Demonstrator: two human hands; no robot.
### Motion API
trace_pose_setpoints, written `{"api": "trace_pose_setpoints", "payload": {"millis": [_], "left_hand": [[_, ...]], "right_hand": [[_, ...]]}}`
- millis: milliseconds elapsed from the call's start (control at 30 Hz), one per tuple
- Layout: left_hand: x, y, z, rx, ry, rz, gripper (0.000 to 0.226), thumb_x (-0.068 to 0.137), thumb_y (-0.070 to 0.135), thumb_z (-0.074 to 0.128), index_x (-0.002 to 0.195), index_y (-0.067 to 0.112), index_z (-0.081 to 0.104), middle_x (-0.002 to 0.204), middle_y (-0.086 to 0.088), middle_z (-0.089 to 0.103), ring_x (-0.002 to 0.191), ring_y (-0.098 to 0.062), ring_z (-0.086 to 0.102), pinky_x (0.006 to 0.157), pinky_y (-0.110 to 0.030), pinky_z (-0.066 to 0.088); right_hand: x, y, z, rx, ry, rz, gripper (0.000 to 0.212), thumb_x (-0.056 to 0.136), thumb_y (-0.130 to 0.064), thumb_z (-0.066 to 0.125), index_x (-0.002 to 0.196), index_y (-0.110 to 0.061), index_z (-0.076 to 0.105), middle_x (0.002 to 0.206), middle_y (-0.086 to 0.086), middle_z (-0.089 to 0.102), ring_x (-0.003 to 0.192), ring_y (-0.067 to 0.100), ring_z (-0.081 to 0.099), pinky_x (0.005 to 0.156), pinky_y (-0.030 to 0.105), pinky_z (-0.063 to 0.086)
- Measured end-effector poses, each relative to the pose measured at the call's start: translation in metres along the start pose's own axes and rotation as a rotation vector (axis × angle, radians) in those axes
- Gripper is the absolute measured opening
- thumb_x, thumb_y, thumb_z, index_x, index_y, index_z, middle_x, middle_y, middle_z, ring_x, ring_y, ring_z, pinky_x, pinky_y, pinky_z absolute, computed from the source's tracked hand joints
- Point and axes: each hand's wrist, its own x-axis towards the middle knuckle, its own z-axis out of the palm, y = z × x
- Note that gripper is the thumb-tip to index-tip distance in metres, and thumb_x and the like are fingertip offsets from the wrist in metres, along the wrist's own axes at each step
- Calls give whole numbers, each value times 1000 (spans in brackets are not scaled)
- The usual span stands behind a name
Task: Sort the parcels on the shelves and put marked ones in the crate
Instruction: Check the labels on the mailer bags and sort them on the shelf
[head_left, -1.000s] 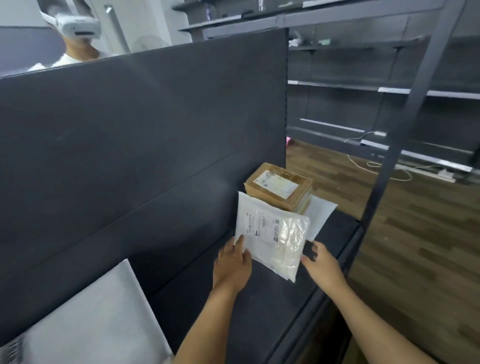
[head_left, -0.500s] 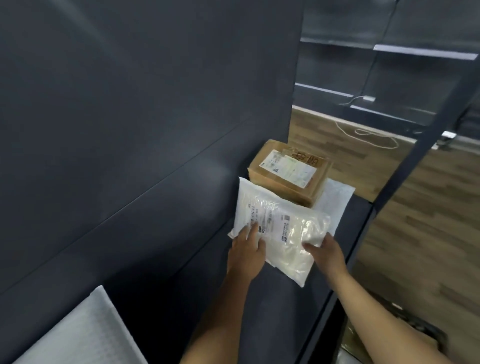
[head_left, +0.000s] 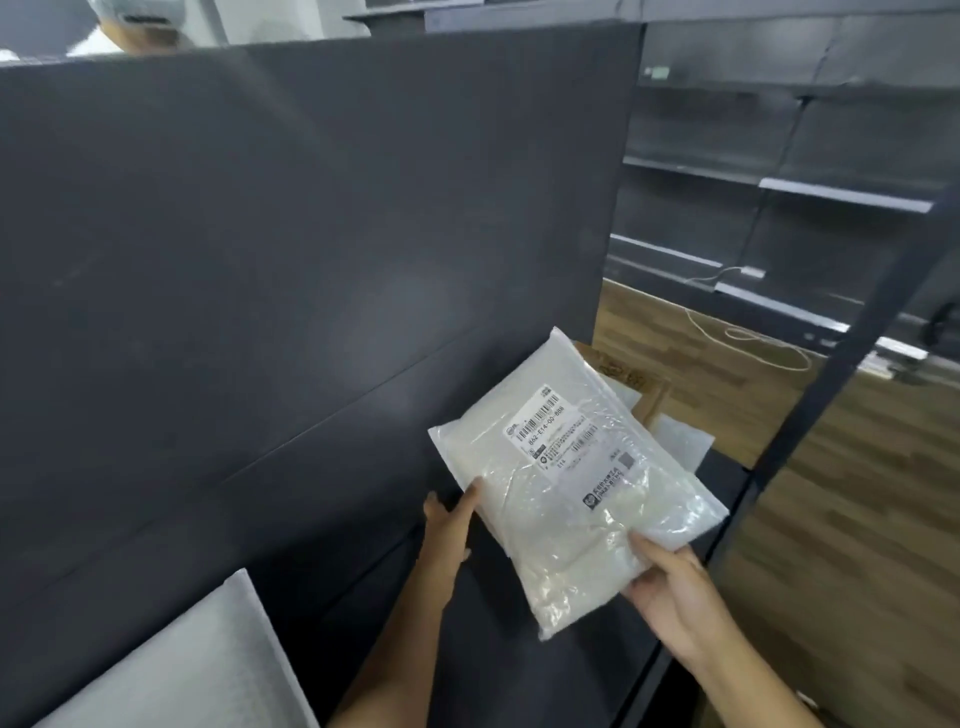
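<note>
Fingers (head_left: 655, 555) of the right hand (head_left: 680, 592) pinch the lower right corner of a white, translucent plastic mailer bag (head_left: 561, 519), thumb on top. The left hand (head_left: 448, 527) steadies the bag's left edge with fairly straight fingers, not curled round it. The bag is held tilted above the dark grey shelf (head_left: 519, 654), its printed shipping label (head_left: 558, 434) facing up, and it partly hides a brown cardboard box (head_left: 631, 371) behind. It looks light, soft and floppy, with slick film likely to slip. Holding two opposite edges, or supporting underneath, seems safest.
</note>
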Motion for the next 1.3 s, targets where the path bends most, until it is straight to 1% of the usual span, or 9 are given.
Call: {"api": "trace_pose_setpoints", "payload": {"millis": [100,233,400,500,600,667,867,1033,1300], "left_hand": [[-35,12,-11,-272,-230,83,66,75,42,72,131,12,53,125,-11,65,112,-28,64,98,-49,49],[-93,30,-30,-290,-121,291,40,85,22,66,123,10,58,116,-10,70,104,-24,69,79,-33,57],[-172,35,-59,-81,-17,465,17,92,14,60,103,28,60,97,13,75,89,0,70,67,-16,54],[-206,22,-59,69,6,477,18,89,16,63,106,22,62,103,-3,73,89,-18,72,73,-32,56],[-232,2,-55,-5,59,474,20,91,14,61,110,21,62,94,-1,73,80,-17,72,62,-28,55],[-248,-9,-55,-34,79,476,20,92,14,59,112,19,60,90,0,72,75,-15,71,58,-27,54],[-277,-16,-56,-37,234,667,26,85,22,67,109,29,60,105,-3,71,92,-24,71,76,-44,58],[-295,0,-61,179,364,851,14,88,24,67,89,33,56,75,23,61,65,6,57,57,-14,45],[-312,8,-109,-45,351,741,21,89,18,65,106,28,59,99,5,71,86,-10,70,67,-22,56]], "right_hand": [[-21,6,9,32,-172,83,52,77,2,58,127,-11,52,119,13,67,99,28,69,71,41,59],[-52,-2,10,75,-413,179,87,54,-24,90,132,-17,52,129,15,61,115,33,60,95,55,47],[-72,-43,14,-227,-454,80,90,50,-50,87,130,-27,54,128,5,63,102,24,67,75,35,58],[-88,-51,40,-380,-490,23,72,62,-46,83,124,-24,57,118,7,68,101,25,68,80,40,58],[-101,-45,59,-387,-414,-9,29,88,-24,61,116,-15,61,108,9,72,101,28,68,89,48,53],[-109,-41,65,-439,-413,-2,20,90,-20,59,108,-15,63,103,10,73,99,30,68,88,49,53],[-119,-41,83,-470,-446,-62,15,92,-23,58,107,-26,61,103,2,72,94,20,69,83,40,54],[-112,-35,104,-478,-513,1,29,95,-28,53,122,-21,57,116,0,69,111,23,63,88,41,51],[-127,-27,142,-514,-525,-174,17,91,-26,60,106,-20,65,106,4,72,99,26,68,89,46,53]]}}
